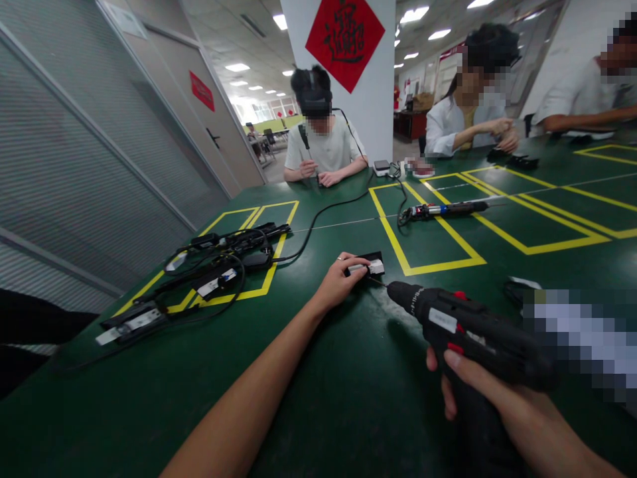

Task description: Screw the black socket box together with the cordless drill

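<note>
Cordless drill near, small black-and-white piece ahead and to its left, under the nearer hand.
I have my right hand (507, 398) wrapped around the grip of the cordless drill (478, 332), its long axis slanting forward and left from that hand. The thin bit (379, 283) reaches the near side of the black-and-white piece (377, 267); I can't tell whether the tip touches. My left hand (338, 282) is the nearer one, fingers closed in a narrow hold over the piece's left part, white end showing just right of the fingertips. The piece lies roughly crosswise on the green table (348, 411), ahead and left of my right hand.
</note>
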The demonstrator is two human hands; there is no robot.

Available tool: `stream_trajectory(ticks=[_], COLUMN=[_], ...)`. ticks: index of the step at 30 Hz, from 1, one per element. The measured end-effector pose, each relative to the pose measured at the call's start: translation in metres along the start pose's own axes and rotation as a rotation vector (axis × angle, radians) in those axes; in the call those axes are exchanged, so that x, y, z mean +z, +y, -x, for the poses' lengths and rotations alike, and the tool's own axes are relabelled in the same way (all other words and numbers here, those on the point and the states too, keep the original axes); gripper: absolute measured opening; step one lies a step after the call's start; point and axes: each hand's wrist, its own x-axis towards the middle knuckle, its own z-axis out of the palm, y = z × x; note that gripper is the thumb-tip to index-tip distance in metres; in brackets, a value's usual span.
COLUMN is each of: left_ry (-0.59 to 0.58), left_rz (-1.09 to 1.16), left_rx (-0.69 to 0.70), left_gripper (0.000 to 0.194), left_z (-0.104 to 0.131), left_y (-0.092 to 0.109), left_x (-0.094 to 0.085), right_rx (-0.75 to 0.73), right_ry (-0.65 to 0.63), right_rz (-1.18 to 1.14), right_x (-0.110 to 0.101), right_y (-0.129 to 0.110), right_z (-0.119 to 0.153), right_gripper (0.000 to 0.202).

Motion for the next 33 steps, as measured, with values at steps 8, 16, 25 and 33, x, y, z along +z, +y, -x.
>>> stream_trajectory(ticks=[8,16,25,33], left_ry=[0.015,0.012,0.015,0.012], left_rz=[-0.006,0.003,0.003,0.008], left_rx=[0.006,0.015,0.006,0.013], left_gripper=[0.028,0.027,0.026,0.027], left_z=[-0.0019,-0.0019,-0.0012,-0.0017], left_y=[-0.0056,-0.0041,-0.0028,-0.0039], left_x=[0.0025,0.0002,-0.0007,0.0009], right_rx=[0.006,-0.011,0.014,0.022], right_ry=[0.002,0.013,-0.003,-0.005], right_rz=[0.028,0.028,-0.018,-0.004], right_x=[-0.0002,0.0006,0.0,-0.0007], right_y=[0.0017,-0.0005,0.0014,0.0013], right_z=[-0.0002,-0.0008,-0.0014,-0.0029], right_gripper=[0.034,0.033,0.033,0.032])
